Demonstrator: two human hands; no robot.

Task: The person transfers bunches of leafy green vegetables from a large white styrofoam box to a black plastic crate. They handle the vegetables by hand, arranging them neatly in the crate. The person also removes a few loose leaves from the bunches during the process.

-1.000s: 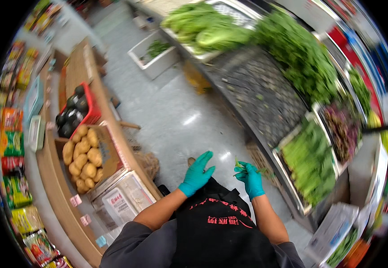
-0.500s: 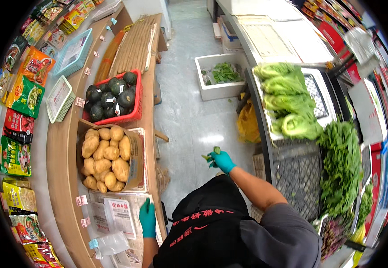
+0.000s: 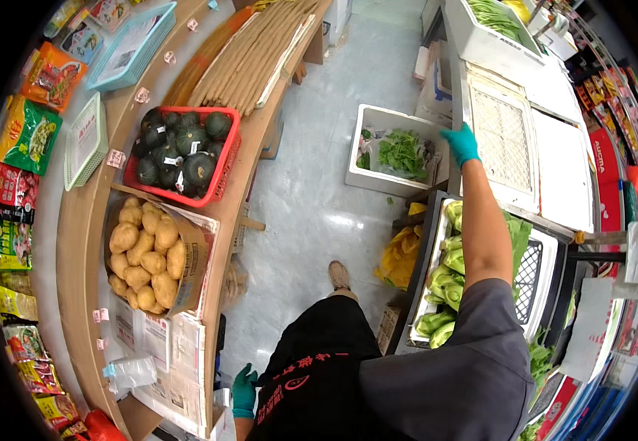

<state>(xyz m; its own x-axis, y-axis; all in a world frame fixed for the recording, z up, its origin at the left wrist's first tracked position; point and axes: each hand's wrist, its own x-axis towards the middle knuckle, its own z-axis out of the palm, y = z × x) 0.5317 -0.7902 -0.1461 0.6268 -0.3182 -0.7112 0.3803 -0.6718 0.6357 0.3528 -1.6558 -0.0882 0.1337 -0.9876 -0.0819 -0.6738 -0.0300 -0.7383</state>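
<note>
My right hand (image 3: 461,145), in a teal glove, reaches far forward over the right rim of a white foam box (image 3: 356,158), close beside the right-hand counter. Its fingers look apart, and no leaf shows in them. Inside the box are loose green leaves (image 3: 403,153) and crumpled plastic. My left hand (image 3: 244,393), also gloved in teal, hangs low beside the wooden shelf (image 3: 223,220). Its fingers are loosely apart and hold nothing visible. Under my right arm, leafy lettuce heads (image 3: 447,283) lie in a white tray on the counter.
On the left stand a box of potatoes (image 3: 142,253), a red basket (image 3: 223,173) of dark green squashes (image 3: 183,151), and long brown roots (image 3: 253,59). A yellow bag (image 3: 400,257) sits below the counter. White lids (image 3: 561,169) and a box of green stalks (image 3: 495,22) are farther right.
My right hand has moved forward and right to the foam box; the green leaves it held no longer show in it. My left hand has dropped away from the newspaper. My view has moved forward.
</note>
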